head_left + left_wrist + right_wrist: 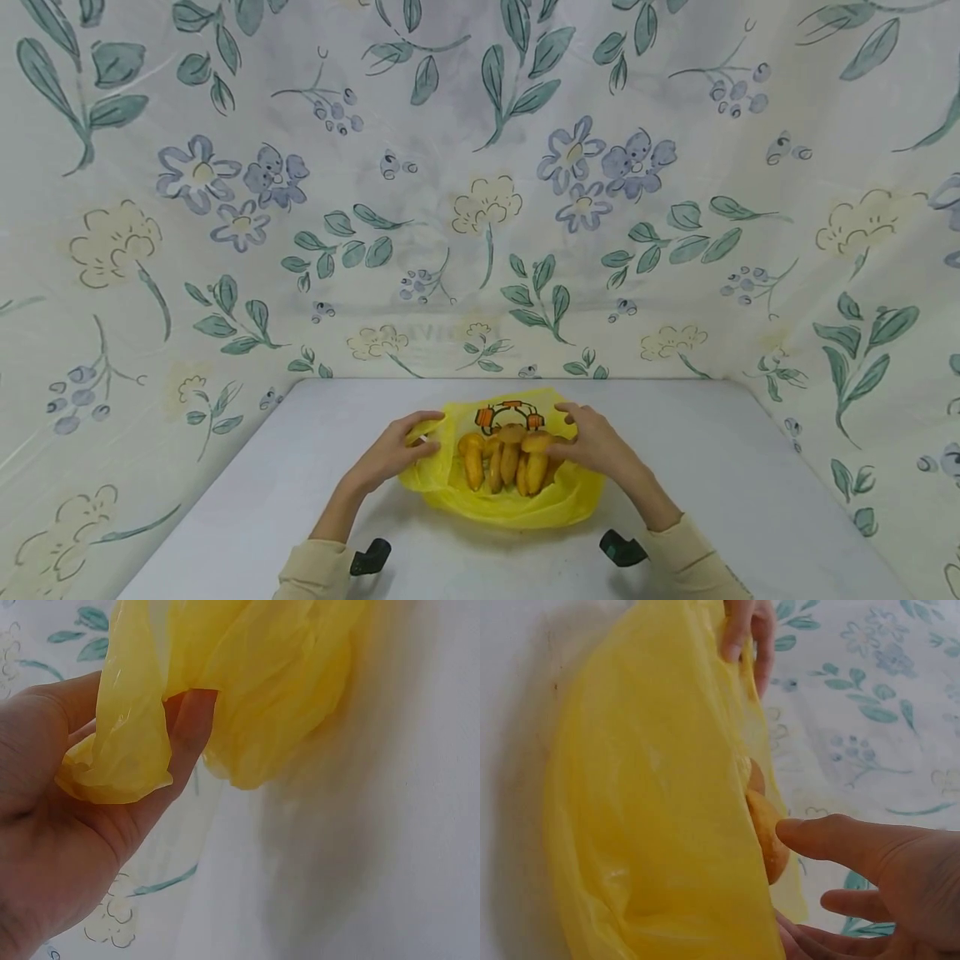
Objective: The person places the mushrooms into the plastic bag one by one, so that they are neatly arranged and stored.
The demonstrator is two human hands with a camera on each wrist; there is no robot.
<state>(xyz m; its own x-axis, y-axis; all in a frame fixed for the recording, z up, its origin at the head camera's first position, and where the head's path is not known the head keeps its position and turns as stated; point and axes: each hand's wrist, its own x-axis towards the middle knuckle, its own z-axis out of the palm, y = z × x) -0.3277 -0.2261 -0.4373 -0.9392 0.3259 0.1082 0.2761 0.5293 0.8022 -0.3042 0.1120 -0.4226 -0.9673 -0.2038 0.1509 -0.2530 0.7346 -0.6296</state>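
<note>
A yellow plastic bag [517, 512] lies on the white table with its mouth open, an orange and black print inside its far wall. Several brown-yellow mushrooms [508, 462] stand side by side in it. At the bag's left side, my left hand [397, 450] holds a fold of it; in the left wrist view the thin plastic [135, 742] passes between thumb and fingers. My right hand [596, 442] is at the right rim, thumb and fingers spread apart. In the right wrist view its straight thumb reaches a mushroom cap [769, 836]; some fingertips are hidden behind the bag.
The white table [300, 450] runs back to a hanging cloth [435, 208] printed with leaves and flowers. Near the front, a small dark device [371, 557] sits by the left wrist and another dark device [622, 547] by the right.
</note>
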